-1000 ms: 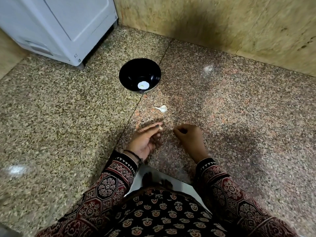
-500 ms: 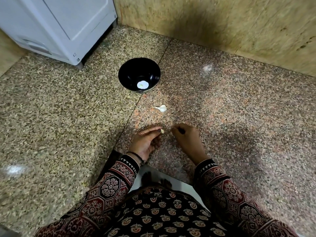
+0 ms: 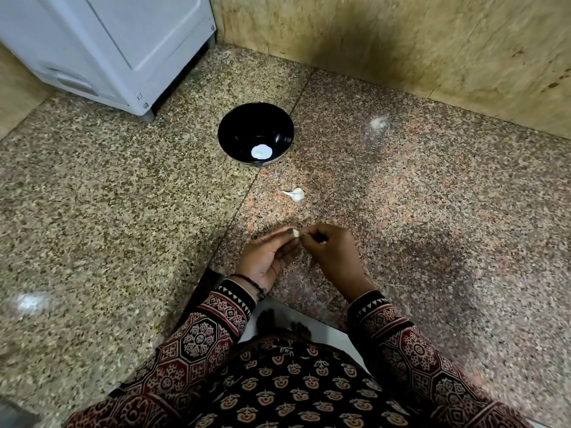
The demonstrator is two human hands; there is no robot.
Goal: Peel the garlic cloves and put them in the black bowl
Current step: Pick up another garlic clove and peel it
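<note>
A small garlic clove [image 3: 296, 233] is pinched at the fingertips of my left hand [image 3: 268, 257], low over the granite floor. My right hand [image 3: 331, 254] has its fingers curled and its fingertips meet the same clove from the right. A second garlic clove [image 3: 295, 194], white with a papery tail, lies on the floor between my hands and the black bowl [image 3: 234, 125]. The bowl stands farther away on the floor and holds a pale white piece [image 3: 261, 152] at its bottom.
A white appliance [image 3: 117, 47] stands at the back left, close to the bowl. A tan stone wall [image 3: 401, 50] runs along the back. My patterned sleeves and lap [image 3: 278, 381] fill the bottom of the view.
My right hand has moved left and its fingertips now meet the clove held by my left hand. Both hands sit closer together. The bowl and the loose clove have not moved.
</note>
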